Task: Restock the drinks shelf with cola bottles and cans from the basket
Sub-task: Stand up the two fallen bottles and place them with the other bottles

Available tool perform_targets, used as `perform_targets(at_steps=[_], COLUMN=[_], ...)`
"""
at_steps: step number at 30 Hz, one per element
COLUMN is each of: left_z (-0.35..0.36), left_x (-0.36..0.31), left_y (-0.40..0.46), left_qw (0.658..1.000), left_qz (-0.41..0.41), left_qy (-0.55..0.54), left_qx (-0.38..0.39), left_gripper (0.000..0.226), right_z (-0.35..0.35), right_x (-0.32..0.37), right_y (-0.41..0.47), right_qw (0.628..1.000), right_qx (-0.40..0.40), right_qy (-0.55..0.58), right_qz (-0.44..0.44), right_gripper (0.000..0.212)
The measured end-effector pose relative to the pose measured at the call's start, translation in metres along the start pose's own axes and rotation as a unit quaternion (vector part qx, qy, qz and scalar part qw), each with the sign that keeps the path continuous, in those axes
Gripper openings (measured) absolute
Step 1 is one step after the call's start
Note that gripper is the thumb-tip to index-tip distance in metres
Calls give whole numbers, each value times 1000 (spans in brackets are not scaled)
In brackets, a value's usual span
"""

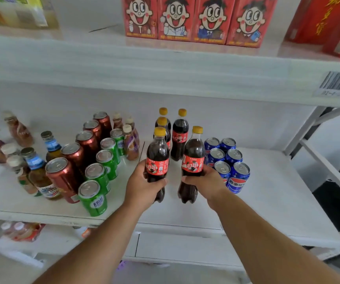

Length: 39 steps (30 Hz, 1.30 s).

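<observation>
Both hands reach over the front of the white drinks shelf [267, 197], each wrapped around a cola bottle at and just below its red label. The left hand [142, 185] holds the left bottle [157, 160] upright, fingers curled round its lower half; its base looks to be at or just above the shelf, and I cannot tell whether it touches. The right hand [206, 184] grips the right bottle [192, 160], also upright, its base likewise at or near the shelf surface. The two held bottles stand side by side with a narrow gap between them, both yellow-capped. Behind them, further back on the shelf, stand three more cola bottles [179, 138] with the same yellow caps and red labels, in two short rows. Just right of the right bottle sits a cluster of blue cans [237, 177], packed in pairs, the nearest touching or almost touching the right hand. To the left are rows of green cans [95, 198] and red cans [62, 177], and beyond them small bottles of tea and juice [40, 175]. On the shelf above stands a row of red cartons [193, 19] with cartoon faces. The basket is out of view.
</observation>
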<state>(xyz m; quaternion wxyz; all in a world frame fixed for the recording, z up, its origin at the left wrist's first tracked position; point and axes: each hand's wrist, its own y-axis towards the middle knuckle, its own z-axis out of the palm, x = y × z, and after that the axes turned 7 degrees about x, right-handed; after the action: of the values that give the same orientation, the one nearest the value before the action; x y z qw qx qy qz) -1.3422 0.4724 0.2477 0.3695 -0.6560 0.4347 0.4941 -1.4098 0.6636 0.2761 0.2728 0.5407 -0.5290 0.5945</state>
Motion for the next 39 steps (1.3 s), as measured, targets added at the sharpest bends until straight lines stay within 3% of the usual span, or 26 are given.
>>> perform_targets(at_steps=[7, 24, 30, 39], left_z=[18, 41, 36, 34], left_x=[22, 56, 72, 77], left_y=[24, 38, 36, 42], left_qw=[999, 1000, 999, 999], left_qz=[-17, 15, -27, -27], left_qy=[-25, -4, 43, 33], left_qx=[-21, -3, 13, 17], left_gripper=[67, 66, 58, 54], right_z=[-2, 12, 23, 28], right_x=[2, -31, -40, -27], right_y=[52, 75, 75, 100], right_qw=[997, 993, 985, 983], right_qx=[19, -18, -74, -77], right_qy=[-68, -111, -153, -166], right_qz=[-10, -35, -20, -22], right_gripper=[33, 57, 48, 45])
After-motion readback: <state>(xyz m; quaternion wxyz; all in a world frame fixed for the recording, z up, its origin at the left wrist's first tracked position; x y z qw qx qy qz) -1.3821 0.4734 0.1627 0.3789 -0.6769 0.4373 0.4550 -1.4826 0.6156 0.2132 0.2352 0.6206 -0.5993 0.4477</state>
